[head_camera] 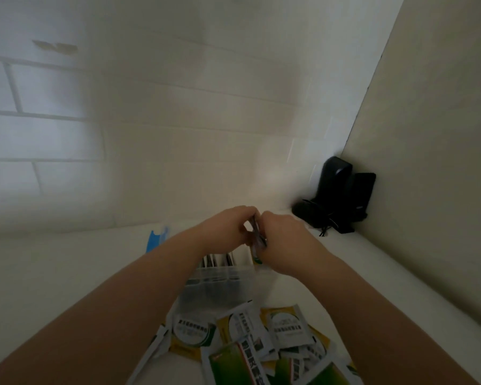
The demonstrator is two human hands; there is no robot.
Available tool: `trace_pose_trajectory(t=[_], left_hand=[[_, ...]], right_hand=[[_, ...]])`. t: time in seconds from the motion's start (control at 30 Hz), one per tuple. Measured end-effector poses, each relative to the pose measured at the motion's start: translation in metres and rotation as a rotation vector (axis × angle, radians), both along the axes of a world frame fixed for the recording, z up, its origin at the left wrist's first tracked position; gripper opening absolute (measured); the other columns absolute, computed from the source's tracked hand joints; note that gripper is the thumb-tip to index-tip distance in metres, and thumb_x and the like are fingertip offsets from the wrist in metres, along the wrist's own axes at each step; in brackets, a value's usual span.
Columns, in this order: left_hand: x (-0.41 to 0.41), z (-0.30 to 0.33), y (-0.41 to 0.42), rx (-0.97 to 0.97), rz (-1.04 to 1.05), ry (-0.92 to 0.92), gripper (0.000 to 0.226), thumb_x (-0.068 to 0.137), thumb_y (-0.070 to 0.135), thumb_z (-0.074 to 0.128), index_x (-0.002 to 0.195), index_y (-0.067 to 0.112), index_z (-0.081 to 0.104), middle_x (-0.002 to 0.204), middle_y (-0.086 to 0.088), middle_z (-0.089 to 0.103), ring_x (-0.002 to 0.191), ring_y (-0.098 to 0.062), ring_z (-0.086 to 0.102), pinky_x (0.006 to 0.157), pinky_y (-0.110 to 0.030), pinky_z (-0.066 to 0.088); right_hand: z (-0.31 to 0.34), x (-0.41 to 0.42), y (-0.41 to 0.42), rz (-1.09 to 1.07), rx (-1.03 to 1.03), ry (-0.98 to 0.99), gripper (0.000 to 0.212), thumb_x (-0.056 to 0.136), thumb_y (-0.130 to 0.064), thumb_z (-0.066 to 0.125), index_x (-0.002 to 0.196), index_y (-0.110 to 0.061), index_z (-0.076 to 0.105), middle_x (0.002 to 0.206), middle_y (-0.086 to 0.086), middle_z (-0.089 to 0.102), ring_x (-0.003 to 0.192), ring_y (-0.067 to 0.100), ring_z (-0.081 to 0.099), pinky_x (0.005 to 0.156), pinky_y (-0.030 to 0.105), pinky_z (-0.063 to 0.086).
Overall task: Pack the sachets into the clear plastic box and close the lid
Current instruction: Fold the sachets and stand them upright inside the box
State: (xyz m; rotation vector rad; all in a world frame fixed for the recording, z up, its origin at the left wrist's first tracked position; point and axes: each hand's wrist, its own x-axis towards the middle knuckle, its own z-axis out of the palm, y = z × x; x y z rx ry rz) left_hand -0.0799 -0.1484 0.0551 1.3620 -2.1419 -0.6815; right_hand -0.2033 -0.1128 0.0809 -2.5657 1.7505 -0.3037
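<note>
A white bench point(53, 262) meets a pale tiled wall point(67, 129) at the rear. Just left of the hands, a blue piece point(155, 240) lies on the bench, its identity unclear. The left hand point(228, 227) reaches forward over the clear plastic box point(220, 284), its fingers curled, and its grip closes on a small bundle of sachets point(257, 237) held upright between both hands. The box stands open on the bench, directly below the hands; several sachets point(217, 261) already stand on edge inside it, at its left half, seen through the near wall. The right hand point(282, 240) meets the left above the box's right part, its fingers curled around the same bundle from the right side, so that both grips are closed on it. Nearer the viewer, a loose heap of sachets point(247, 337), white with green and yellow print, lies on the bench just in front of the box. At far right, a black device point(342, 195) stands in the corner, beside a plain panel point(428, 162).
</note>
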Motion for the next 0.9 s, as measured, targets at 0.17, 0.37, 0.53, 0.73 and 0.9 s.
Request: trace_pose_trajectory(t=[0.17, 0.37, 0.53, 0.73, 0.9], left_hand=[[0.001, -0.005, 0.000, -0.039, 0.006, -0.117, 0.030, 0.081, 0.006, 0.056, 0.111, 0.010, 0.055, 0.116, -0.009, 0.059, 0.100, -0.023, 0.055, 0.079, -0.027, 0.040], [-0.004, -0.008, 0.000, -0.131, 0.020, -0.258, 0.023, 0.083, 0.005, 0.044, 0.100, 0.009, 0.058, 0.106, -0.013, 0.066, 0.095, -0.026, 0.057, 0.071, -0.025, 0.034], [-0.005, -0.010, 0.001, -0.154, 0.011, -0.302, 0.023, 0.084, 0.007, 0.051, 0.106, 0.007, 0.057, 0.112, -0.012, 0.062, 0.100, -0.027, 0.056, 0.075, -0.025, 0.035], [-0.001, -0.010, 0.004, -0.110, 0.046, -0.226, 0.040, 0.078, -0.009, 0.045, 0.110, 0.014, 0.050, 0.106, -0.003, 0.063, 0.089, -0.018, 0.052, 0.073, -0.029, 0.041], [-0.004, 0.001, 0.008, -0.213, 0.105, -0.202, 0.039, 0.075, -0.011, 0.042, 0.101, 0.013, 0.059, 0.106, -0.005, 0.063, 0.096, -0.022, 0.056, 0.084, -0.036, 0.047]], right_hand=[[0.005, 0.000, -0.005, 0.002, 0.190, -0.004, 0.036, 0.078, -0.016, 0.065, 0.108, -0.009, 0.045, 0.095, 0.006, 0.055, 0.070, 0.013, 0.046, 0.052, 0.020, 0.033], [0.011, 0.002, -0.007, -0.007, 0.313, 0.171, 0.044, 0.080, -0.017, 0.063, 0.119, -0.007, 0.045, 0.112, 0.011, 0.058, 0.083, 0.019, 0.051, 0.061, 0.023, 0.040], [0.011, 0.012, -0.012, -0.016, 0.352, 0.361, 0.040, 0.086, -0.016, 0.058, 0.122, -0.003, 0.048, 0.124, 0.014, 0.055, 0.107, 0.025, 0.055, 0.087, 0.030, 0.044], [0.012, 0.010, -0.014, -0.085, 0.398, 0.107, 0.047, 0.083, -0.018, 0.063, 0.124, -0.006, 0.045, 0.109, 0.009, 0.058, 0.082, 0.019, 0.063, 0.063, 0.022, 0.050], [0.002, 0.007, -0.014, -0.053, 0.269, 0.114, 0.046, 0.079, -0.009, 0.065, 0.122, -0.011, 0.049, 0.118, 0.010, 0.057, 0.100, 0.023, 0.060, 0.077, 0.027, 0.047]])
